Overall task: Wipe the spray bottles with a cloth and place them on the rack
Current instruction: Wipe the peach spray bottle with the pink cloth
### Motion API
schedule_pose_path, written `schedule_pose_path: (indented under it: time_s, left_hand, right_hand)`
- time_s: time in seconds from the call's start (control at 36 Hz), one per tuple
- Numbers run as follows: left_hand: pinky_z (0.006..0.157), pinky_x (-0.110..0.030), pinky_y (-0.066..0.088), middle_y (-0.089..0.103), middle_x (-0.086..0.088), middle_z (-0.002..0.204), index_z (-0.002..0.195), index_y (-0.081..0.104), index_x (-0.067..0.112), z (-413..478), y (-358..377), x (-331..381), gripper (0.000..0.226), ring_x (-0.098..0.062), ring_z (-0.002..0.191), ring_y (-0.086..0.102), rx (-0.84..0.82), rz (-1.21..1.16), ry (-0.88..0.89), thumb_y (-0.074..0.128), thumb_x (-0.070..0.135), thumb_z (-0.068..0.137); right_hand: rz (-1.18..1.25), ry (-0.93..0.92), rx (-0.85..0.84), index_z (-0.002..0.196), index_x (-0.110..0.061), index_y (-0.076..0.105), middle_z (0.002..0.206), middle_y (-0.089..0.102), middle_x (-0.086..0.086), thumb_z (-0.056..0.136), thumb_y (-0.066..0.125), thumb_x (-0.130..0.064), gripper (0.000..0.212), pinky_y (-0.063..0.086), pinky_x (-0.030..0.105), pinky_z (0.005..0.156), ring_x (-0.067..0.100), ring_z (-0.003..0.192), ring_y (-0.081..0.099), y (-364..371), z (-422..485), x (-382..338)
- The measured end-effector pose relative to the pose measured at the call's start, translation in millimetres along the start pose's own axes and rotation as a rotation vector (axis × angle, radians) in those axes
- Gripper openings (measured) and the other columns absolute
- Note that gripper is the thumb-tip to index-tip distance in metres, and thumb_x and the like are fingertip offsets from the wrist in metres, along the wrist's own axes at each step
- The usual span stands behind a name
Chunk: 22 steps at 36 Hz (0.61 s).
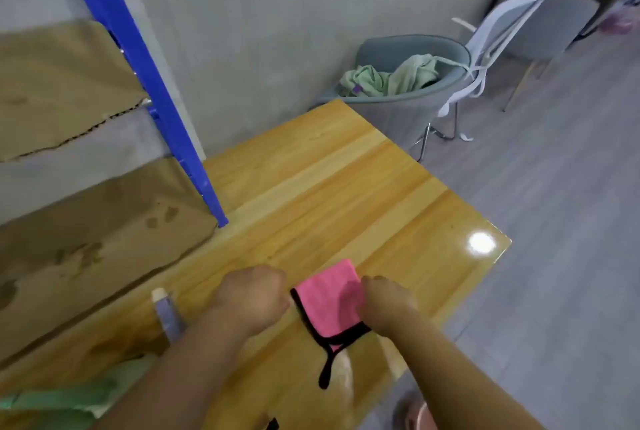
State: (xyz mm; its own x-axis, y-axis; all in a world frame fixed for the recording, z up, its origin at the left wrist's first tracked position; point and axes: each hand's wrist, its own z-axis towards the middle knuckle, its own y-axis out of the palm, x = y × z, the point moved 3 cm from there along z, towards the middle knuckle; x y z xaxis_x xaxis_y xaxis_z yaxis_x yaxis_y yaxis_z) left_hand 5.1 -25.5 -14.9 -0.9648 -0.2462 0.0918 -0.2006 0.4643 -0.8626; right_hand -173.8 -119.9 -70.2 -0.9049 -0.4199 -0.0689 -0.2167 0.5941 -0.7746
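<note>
Both hands hover low over the desk [346, 187], flanking a folded pink cloth [329, 301]. Right hand [388, 301] curls onto its right edge; left hand [254, 294] is fisted just beside it, contact unclear. Spray bottle [166, 312] stands left of the left forearm, near the rack [166, 118].
</note>
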Motion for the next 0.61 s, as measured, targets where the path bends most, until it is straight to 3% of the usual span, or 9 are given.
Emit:
schedule_pose_path:
  time_s: [0.11, 0.25, 0.36, 0.47, 0.53, 0.61]
  left_hand:
    - [0.076, -0.030, 0.044, 0.058, -0.004, 0.117, 0.109, 0.054, 0.016, 3.4, 12.0, 4.9, 0.032, -0.024, 0.106, 0.059, -0.076, 0.026, -0.025, 0.043, 0.043, 0.095]
    - [0.079, -0.031, 0.044, 0.058, -0.003, 0.117, 0.111, 0.055, 0.017, -1.6, 24.8, 12.6, 0.035, -0.023, 0.108, 0.058, -0.119, -0.004, -0.019, 0.044, 0.046, 0.094]
    - [0.082, -0.032, 0.046, 0.058, -0.002, 0.115, 0.108, 0.055, 0.017, -12.0, 34.3, 14.6, 0.035, -0.023, 0.106, 0.057, -0.137, -0.064, -0.013, 0.045, 0.047, 0.094]
    - [0.081, -0.034, 0.049, 0.058, -0.002, 0.107, 0.097, 0.055, 0.017, -24.1, 41.0, 14.7, 0.033, -0.023, 0.098, 0.058, -0.106, -0.133, -0.022, 0.045, 0.049, 0.093]
    - [0.079, -0.034, 0.049, 0.058, -0.001, 0.103, 0.086, 0.050, 0.021, -29.0, 45.2, 14.5, 0.029, -0.022, 0.095, 0.059, -0.081, -0.190, -0.028, 0.047, 0.049, 0.092]
    - [0.076, -0.035, 0.051, 0.058, 0.002, 0.095, 0.079, 0.047, 0.025, -35.7, 52.8, 14.4, 0.029, -0.019, 0.088, 0.059, -0.052, -0.258, -0.014, 0.049, 0.051, 0.091]
  right_hand:
    - [0.127, 0.029, 0.022, 0.128, -0.009, 0.043, 0.125, 0.051, 0.009, 0.097, 0.046, -0.038, 0.042, 0.047, 0.040, 0.093, 0.028, 0.115, 0.053, 8.2, 8.7, -3.7]
    - [0.297, 0.121, 0.077, 0.129, -0.005, 0.039, 0.127, 0.049, 0.013, 0.096, 0.049, -0.024, 0.040, 0.048, 0.040, 0.095, 0.029, 0.117, 0.052, 26.8, 17.8, -5.1]
    - [0.574, 0.183, 0.072, 0.110, -0.005, 0.048, 0.103, 0.063, 0.010, 0.092, 0.051, -0.016, 0.022, 0.055, 0.038, 0.076, 0.024, 0.088, 0.062, 40.5, 18.4, 1.9]
    - [0.630, 0.120, 0.094, 0.091, -0.016, 0.055, 0.092, 0.061, 0.006, 0.085, 0.052, -0.014, 0.007, 0.045, 0.027, 0.056, 0.020, 0.074, 0.058, 40.9, 11.0, 6.6]
    - [0.638, 0.085, 0.157, 0.080, -0.020, 0.051, 0.090, 0.057, 0.007, 0.082, 0.052, -0.014, 0.006, 0.037, 0.024, 0.049, 0.018, 0.065, 0.052, 34.4, 5.0, 10.5]
    - [0.698, 0.023, 0.227, 0.083, -0.020, 0.051, 0.079, 0.054, 0.002, 0.085, 0.050, -0.007, 0.014, 0.031, 0.021, 0.046, 0.013, 0.057, 0.047, 17.7, -9.8, 17.7]
